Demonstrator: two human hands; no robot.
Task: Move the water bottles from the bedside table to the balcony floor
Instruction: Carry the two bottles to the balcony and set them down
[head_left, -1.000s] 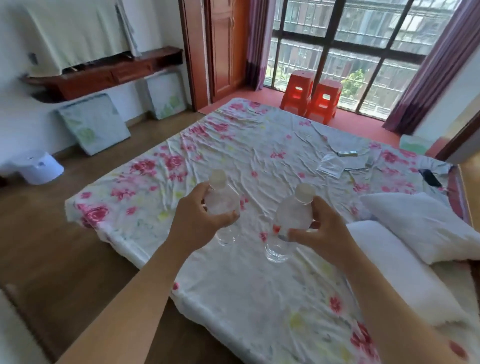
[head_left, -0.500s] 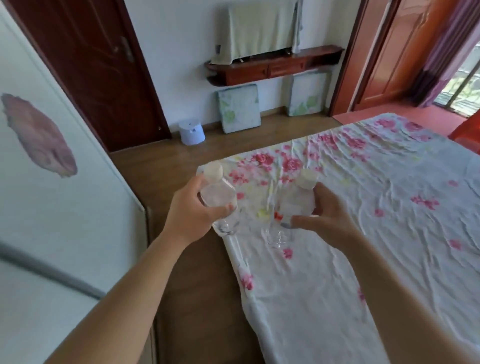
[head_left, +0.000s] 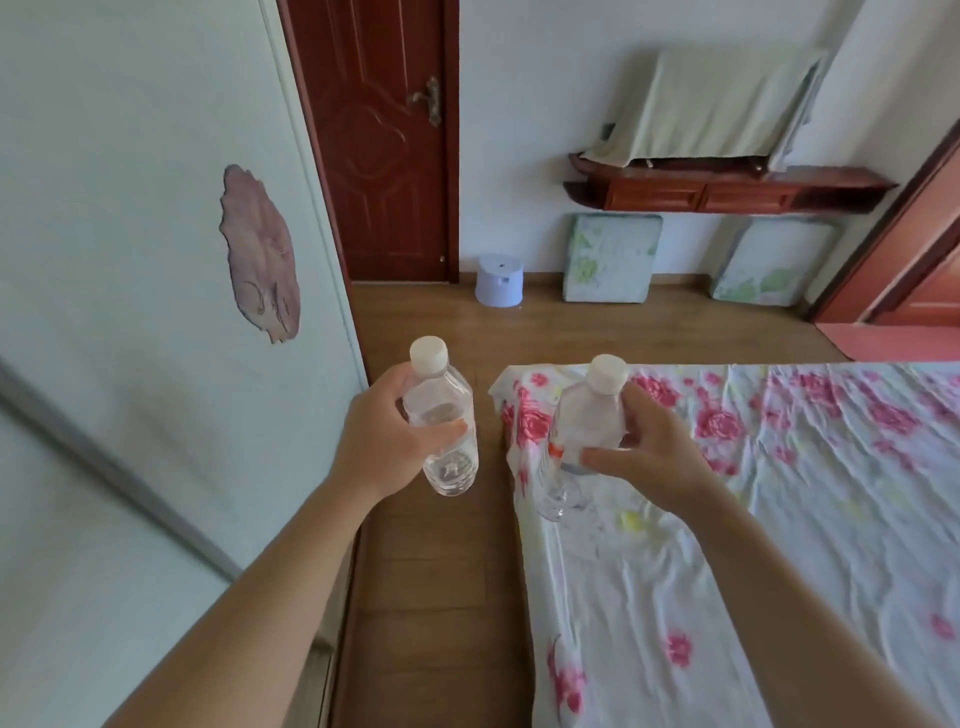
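Left thumb (head_left: 448, 429) lies across the front of the left bottle (head_left: 441, 410), and the other fingers curl round the back where you can't see them, so the left hand (head_left: 382, 441) has a solid grip around the middle. Same on the other side: the right thumb (head_left: 602, 457) is on the front of the right bottle (head_left: 582, 415) with fingers wrapped over the far side, so the right hand (head_left: 657, 462) is gripping it too.

Both bottles are clear with white caps and held in the air at about the same height, close to upright with caps on top. The left one's cap leans slightly left, the right one's slightly right. The left bottle is over the wooden floor (head_left: 441, 597), and the right one is over the corner of the bed (head_left: 779, 519) with its rose sheet.

The lower half of the right bottle nearly vanishes against the sheet, apart from a bit of red by the thumb. Can't really tell the water level in either. Both forearms are cut off at the bottom edge and the bed runs off to the right. Beyond them there's a dark red door (head_left: 379, 140) and a small pale stool (head_left: 498, 280).
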